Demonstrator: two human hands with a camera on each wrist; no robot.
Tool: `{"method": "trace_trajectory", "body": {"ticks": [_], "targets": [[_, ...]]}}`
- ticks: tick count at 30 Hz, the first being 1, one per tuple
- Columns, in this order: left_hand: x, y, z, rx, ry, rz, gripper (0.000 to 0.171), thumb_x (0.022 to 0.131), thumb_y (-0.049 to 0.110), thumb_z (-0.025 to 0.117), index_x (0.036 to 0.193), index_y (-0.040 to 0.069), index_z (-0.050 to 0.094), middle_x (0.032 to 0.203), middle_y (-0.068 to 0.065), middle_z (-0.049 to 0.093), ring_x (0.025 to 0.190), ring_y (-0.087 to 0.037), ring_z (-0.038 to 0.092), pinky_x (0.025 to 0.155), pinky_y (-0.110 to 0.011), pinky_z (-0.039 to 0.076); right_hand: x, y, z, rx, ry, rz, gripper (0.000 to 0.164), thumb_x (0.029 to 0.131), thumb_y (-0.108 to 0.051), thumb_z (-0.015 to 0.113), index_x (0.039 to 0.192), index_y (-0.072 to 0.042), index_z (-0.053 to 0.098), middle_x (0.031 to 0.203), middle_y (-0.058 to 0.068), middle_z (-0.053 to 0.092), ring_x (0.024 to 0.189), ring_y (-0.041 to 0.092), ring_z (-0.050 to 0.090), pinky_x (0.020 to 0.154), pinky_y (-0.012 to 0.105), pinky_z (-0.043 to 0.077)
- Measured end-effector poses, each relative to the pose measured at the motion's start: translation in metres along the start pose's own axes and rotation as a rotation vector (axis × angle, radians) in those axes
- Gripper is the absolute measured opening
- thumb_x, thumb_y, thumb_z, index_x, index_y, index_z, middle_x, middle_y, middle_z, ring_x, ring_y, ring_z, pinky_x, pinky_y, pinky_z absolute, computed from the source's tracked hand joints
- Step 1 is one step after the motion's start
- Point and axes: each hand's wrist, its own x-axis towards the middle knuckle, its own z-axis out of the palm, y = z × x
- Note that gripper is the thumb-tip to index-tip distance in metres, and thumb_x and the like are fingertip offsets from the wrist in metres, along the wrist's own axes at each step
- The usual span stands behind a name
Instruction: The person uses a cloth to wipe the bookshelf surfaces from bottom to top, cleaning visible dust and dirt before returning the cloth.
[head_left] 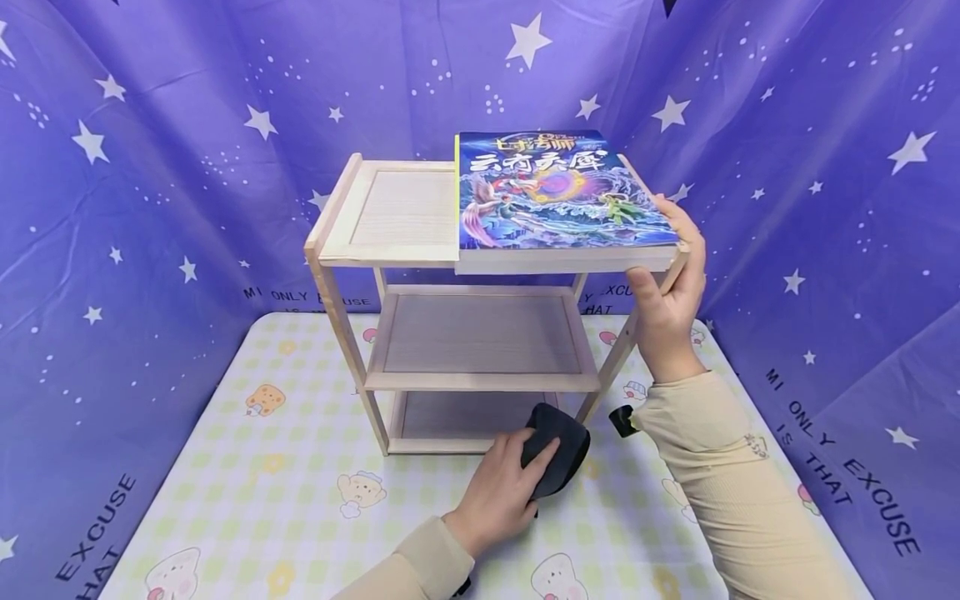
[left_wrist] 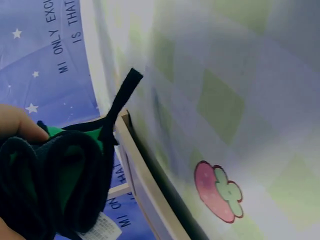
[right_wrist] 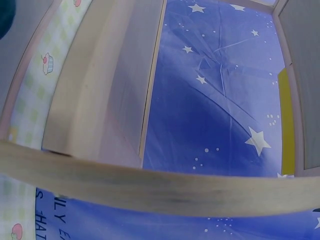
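From where I stood: left hand (head_left: 498, 492) had a grasp on a folded dark cloth (head_left: 557, 454), thumb and fingers closed on it, just right of centre in the lower half of the head view. Cloth sat in front of the lower right of a three-tier wooden shelf (head_left: 483, 382); couldn't tell if it touched the wood. Left wrist view showed the folds end-on at lower left, with green lining (left_wrist: 70, 175) between dark layers, a white label (left_wrist: 102, 229) at the bottom and a black strap (left_wrist: 125, 92) sticking up. Right hand (head_left: 678, 308) was clamped round the upper right front corner of the shelf, thumb on the inner side near the book's lower corner, fingers over the outer side; couldn't tell if it also pressed the book. Book (head_left: 558, 196) lay flat on the right part of the top tier, upper centre-right of frame: blue illustrated cover, white and gold characters, yellow strip along its left edge, page block facing front. Left part of that tier showed bare wood panel. Shelf stood on a tabletop (head_left: 247, 483) with a green-and-white checked, cartoon-printed cover. Purple curtain (head_left: 420, 67) with white stars and black lettering hung behind and at both sides. Both sleeves (head_left: 742, 492) were beige.
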Motion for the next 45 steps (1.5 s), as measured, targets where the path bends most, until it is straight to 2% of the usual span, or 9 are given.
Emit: {"method": "trace_trajectory", "body": {"ticks": [6,10,14,17,28,34,45], "targets": [[0.0,0.001,-0.007,-0.008,0.094,0.059,0.083,0.067,0.026,0.086,0.143,0.014,0.052,0.129,-0.018,0.051,0.109,-0.028,0.055,0.092,-0.038,0.051,-0.001,0.0,0.0,0.001,-0.009,0.007,0.092,0.073,-0.054,0.081,0.137,0.0,0.044,0.143,0.004,0.047,0.133,0.027,0.044,0.111,0.032,0.04],[0.002,0.002,-0.01,-0.015,0.197,0.107,0.083,0.066,0.028,0.086,0.141,0.011,0.054,0.128,-0.018,0.049,0.107,-0.027,0.054,0.092,-0.038,0.05,0.0,0.0,0.0,-0.003,-0.003,0.001,0.09,0.074,-0.054,0.081,0.136,0.0,0.044,0.143,0.004,0.049,0.135,0.028,0.043,0.112,0.033,0.039],[0.008,0.004,-0.016,-0.046,0.304,0.145,0.082,0.066,0.024,0.084,0.14,0.006,0.053,0.127,-0.021,0.048,0.106,-0.029,0.053,0.091,-0.04,0.051,-0.001,0.0,-0.001,-0.008,-0.008,0.005,0.091,0.074,-0.054,0.081,0.137,0.0,0.044,0.143,0.004,0.048,0.137,0.028,0.041,0.113,0.033,0.038],[0.014,0.005,-0.022,-0.06,0.343,0.145,0.082,0.067,0.019,0.081,0.142,0.004,0.051,0.129,-0.023,0.047,0.106,-0.03,0.052,0.089,-0.041,0.05,-0.001,0.0,-0.001,-0.01,-0.011,0.006,0.092,0.073,-0.055,0.081,0.138,0.0,0.043,0.144,0.003,0.047,0.137,0.028,0.04,0.113,0.033,0.037],[0.025,0.001,-0.032,-0.028,0.374,0.101,0.084,0.061,0.013,0.081,0.14,0.003,0.053,0.128,-0.026,0.047,0.102,-0.031,0.053,0.085,-0.041,0.05,0.0,0.0,0.0,-0.005,0.001,-0.007,0.089,0.074,-0.053,0.082,0.135,0.001,0.045,0.142,0.004,0.049,0.138,0.029,0.039,0.113,0.034,0.038],[0.032,-0.002,-0.038,-0.022,0.387,0.077,0.084,0.063,0.017,0.084,0.139,0.003,0.053,0.129,-0.026,0.046,0.102,-0.032,0.052,0.085,-0.041,0.051,0.001,0.001,0.0,0.01,-0.002,-0.001,0.088,0.074,-0.051,0.082,0.135,0.001,0.045,0.143,0.004,0.048,0.141,0.029,0.036,0.114,0.035,0.037],[0.051,-0.007,-0.049,-0.019,0.416,0.054,0.084,0.064,0.018,0.082,0.14,0.001,0.051,0.128,-0.028,0.046,0.104,-0.034,0.052,0.087,-0.042,0.05,0.0,0.0,0.0,0.03,-0.007,0.009,0.09,0.073,-0.05,0.083,0.137,0.0,0.044,0.144,0.006,0.046,0.138,0.03,0.038,0.113,0.033,0.039]]}}
